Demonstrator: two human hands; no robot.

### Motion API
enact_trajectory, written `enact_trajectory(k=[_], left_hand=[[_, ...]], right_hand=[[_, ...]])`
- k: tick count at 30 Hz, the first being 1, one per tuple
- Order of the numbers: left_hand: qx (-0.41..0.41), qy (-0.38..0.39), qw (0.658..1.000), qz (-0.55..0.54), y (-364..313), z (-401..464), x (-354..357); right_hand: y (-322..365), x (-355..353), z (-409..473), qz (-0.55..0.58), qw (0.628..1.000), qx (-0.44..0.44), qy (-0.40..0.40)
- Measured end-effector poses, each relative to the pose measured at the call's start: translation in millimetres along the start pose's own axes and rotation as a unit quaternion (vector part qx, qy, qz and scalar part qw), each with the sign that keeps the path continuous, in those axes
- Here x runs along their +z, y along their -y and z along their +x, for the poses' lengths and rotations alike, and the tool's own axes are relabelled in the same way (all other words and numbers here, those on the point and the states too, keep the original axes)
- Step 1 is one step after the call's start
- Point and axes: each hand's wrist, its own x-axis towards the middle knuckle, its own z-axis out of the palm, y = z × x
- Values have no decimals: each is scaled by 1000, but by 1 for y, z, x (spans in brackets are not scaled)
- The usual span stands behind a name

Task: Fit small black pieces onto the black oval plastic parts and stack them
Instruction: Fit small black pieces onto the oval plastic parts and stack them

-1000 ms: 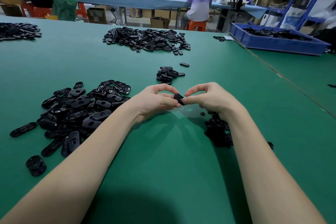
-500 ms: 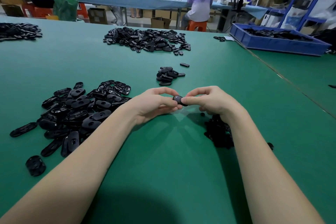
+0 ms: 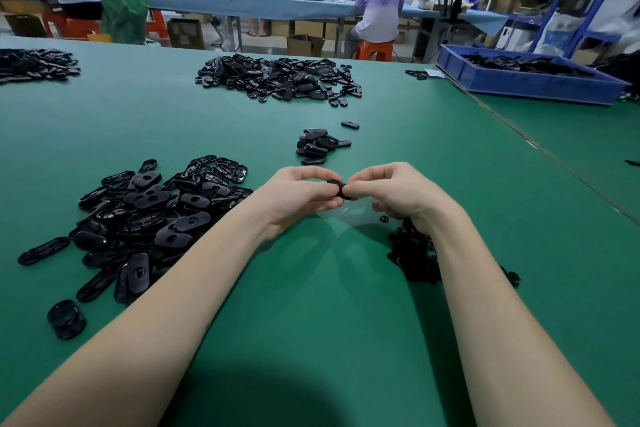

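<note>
Hands meet at the middle of the green table [image 3: 311, 288] in the head view: the left hand [image 3: 294, 196] and the right hand [image 3: 391, 194] both pinch one black oval part [image 3: 338, 188] between thumb and fingertips, held just above the mat. Whether a small piece is already seated in it cannot be told; the fingers hide most of it. To the left lies the heap of loose oval parts [image 3: 149, 215]; under the right wrist sits the pile of small black pieces [image 3: 414, 256]; beyond the hands, a short stack of finished ovals [image 3: 317, 146]. The oval looks like a light, stiff, smooth moulding, likely slippery. It is probably best held by its long edges, so the centre opening stays free for pressing the piece in.
</note>
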Motion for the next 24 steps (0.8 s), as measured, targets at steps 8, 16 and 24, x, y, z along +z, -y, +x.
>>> enact_trajectory(k=[8, 16, 24], left_hand=[[0, -20, 1000, 5, 4, 0, 3], [6, -27, 1000, 6, 8, 2, 3], [25, -57, 996, 62, 14, 4, 7]], right_hand=[[-2, 6, 5, -32, 999, 7, -41], [0, 8, 8, -63, 996, 9, -57], [-6, 9, 8, -73, 996, 3, -52]])
